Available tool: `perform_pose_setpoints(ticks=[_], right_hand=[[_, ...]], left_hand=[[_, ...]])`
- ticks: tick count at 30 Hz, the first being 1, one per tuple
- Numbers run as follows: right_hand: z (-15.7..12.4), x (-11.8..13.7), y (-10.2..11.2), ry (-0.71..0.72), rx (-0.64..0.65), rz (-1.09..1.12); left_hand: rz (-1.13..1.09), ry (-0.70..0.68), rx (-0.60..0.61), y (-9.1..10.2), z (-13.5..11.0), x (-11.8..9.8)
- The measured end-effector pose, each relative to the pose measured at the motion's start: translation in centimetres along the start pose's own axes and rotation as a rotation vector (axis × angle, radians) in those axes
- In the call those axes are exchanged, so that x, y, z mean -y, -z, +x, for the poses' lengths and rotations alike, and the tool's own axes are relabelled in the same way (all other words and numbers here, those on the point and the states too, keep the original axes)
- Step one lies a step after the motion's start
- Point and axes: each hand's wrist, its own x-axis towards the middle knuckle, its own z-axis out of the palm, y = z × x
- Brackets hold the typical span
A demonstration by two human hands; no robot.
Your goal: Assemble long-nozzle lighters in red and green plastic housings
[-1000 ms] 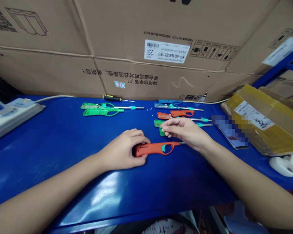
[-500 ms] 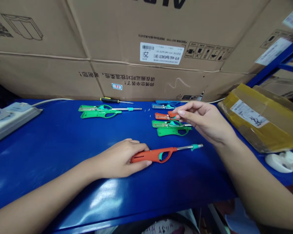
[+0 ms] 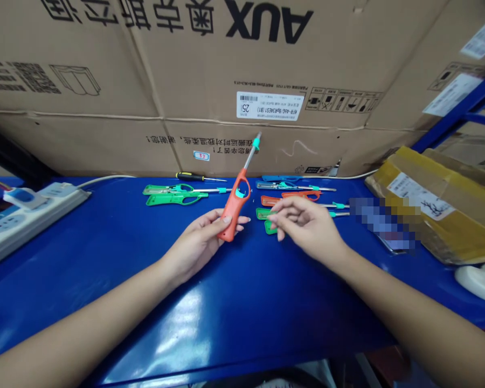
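The left grip (image 3: 198,240) wraps the lower end (image 3: 228,234) of the orange lighter (image 3: 233,205) above the counter (image 3: 234,323), metal tube (image 3: 249,160) toward one o'clock. At three o'clock, the right grip (image 3: 313,229) curls loosely, contents indeterminable. The lighter is probably light, rigid, smooth; hold the lower end, not the tube.

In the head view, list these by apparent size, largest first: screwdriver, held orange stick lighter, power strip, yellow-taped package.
1. Yellow-taped package, cut by the frame
2. Power strip, also cut
3. Orange stick lighter, in the left hand
4. Screwdriver
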Motion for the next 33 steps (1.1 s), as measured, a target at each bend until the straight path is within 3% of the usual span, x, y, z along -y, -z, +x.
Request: perform_pose_setpoints(ticks=[6,15,28,33], right_hand=[[-0.4,-0.2,-0.9,-0.253,0.224,0.023],[0.3,0.2,0.6,-0.432,0.512,0.079],[-0.6,-0.4,-0.6,-0.477,0.537,0.136],[-0.1,0.0,0.3,-0.497,0.566,0.094]], left_hand=[[-0.023,0.119,0.104,-0.9,-1.1,0.7],[0.093,0.071,-0.034,-1.0,-1.1,1.3],[0.143,0.187,-0.088,-1.2,-1.5,1.5],[0.115,0.218,-0.071,-1.7,-1.6,1.0]])
